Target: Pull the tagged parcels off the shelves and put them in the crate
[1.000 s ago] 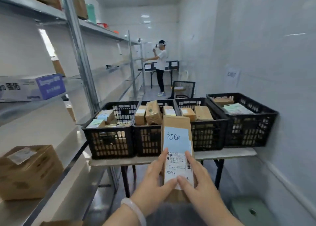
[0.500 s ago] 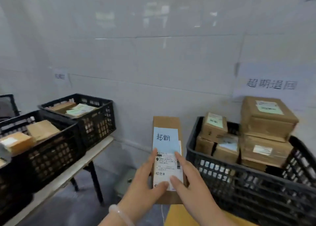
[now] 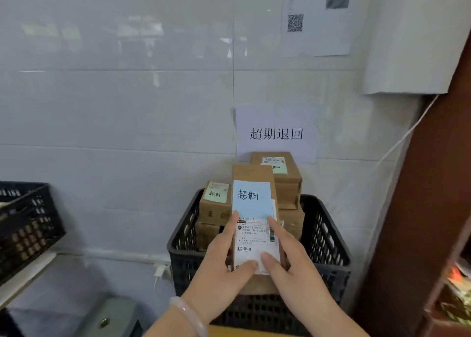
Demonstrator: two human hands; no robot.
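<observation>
Holding the tagged parcel (image 3: 254, 234) upright just above the near rim of the crate (image 3: 328, 247), left hand (image 3: 219, 262) and right hand (image 3: 288, 260) each wrapped round its lower edges, thumbs pressed flat on the label. Probably best to carry it forward past the crate's rim, lay it flat on the lower left stack (image 3: 215, 201) rather than the tall back one (image 3: 283, 176), and release only once settled. Behind the crate, a white tiled wall (image 3: 114, 107) with a paper sign (image 3: 276, 134); left of the crate, another black crate (image 3: 28, 222); right of it, a brown door (image 3: 433, 209).

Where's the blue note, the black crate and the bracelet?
blue note (image 3: 252, 204): head view, on its middle.
black crate (image 3: 326, 234): head view, on its right wall.
bracelet (image 3: 187, 314): head view, on its band.
</observation>
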